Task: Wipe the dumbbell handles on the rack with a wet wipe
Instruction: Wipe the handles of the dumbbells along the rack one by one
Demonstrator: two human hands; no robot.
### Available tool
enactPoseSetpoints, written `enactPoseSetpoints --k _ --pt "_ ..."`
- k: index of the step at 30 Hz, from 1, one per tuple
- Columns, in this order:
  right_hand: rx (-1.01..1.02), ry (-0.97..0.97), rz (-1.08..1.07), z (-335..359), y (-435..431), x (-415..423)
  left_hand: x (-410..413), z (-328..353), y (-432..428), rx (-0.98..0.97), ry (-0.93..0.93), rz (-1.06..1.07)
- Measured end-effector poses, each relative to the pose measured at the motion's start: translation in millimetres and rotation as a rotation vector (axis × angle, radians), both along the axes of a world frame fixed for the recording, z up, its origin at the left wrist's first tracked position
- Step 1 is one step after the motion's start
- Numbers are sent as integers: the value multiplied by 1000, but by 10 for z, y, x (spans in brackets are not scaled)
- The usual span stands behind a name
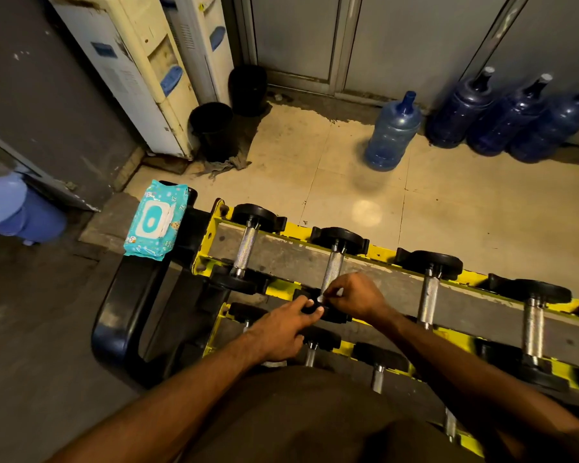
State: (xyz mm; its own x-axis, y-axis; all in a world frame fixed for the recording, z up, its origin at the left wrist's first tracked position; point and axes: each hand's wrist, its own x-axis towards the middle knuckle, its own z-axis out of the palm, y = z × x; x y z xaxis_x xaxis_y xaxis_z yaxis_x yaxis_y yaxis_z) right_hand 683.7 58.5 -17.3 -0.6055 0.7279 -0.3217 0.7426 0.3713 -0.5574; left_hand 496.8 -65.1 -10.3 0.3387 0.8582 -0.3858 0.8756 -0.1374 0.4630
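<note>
**Grip state.** The right hand (355, 295) pinches a small white wet wipe (321, 298) between thumb and fingertips, closed on it. The left hand (281, 330) lies just beside the grip on the near side. Its fingers rest on the black near head (335, 316) of the same dumbbell. It cannot be determined whether they curl round that head or only steady it.

**Position of the work.** The wipe sits at the near end of the knurled dumbbell handle (333, 267), which extends away from the grip toward the far head. Most of this handle's length is bare of the wipe.

**Progress, as a judgement.**
- No handle shows a visible wet or clean mark, so completed items cannot be confirmed.
- The end handle (246, 247), left of the grip, lies between the grip and the wet wipe pack (154, 222). If the sequence started at the pack end, this one is probably done.
- The gripped handle is in hand: contact is at one end only.
- Two upper-tier handles (428, 304) right of the grip probably remain.
- The lower-tier handles (378, 379), nearer the person than the grip, probably remain as well.

**Estimate.** The task is at an early stage; most of the yellow rack (381, 253) is outstanding.
</note>
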Motion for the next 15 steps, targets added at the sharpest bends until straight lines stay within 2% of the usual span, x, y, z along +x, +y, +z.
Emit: enactPoseSetpoints --k 3,7,11,13,15 --pt "140 -70 150 61 69 -154 28 17 6 -17 4 -11" --pt "104 -362 247 64 88 -455 72 20 -44 -10 3 -23" --pt "37 -637 450 132 169 -720 39 4 -35 2 -2 -18" --pt "41 -720 546 177 185 -819 -1 -37 -31 -10 16 -21" --pt "71 -717 562 206 200 -859 -22 -43 -19 -12 10 -19"
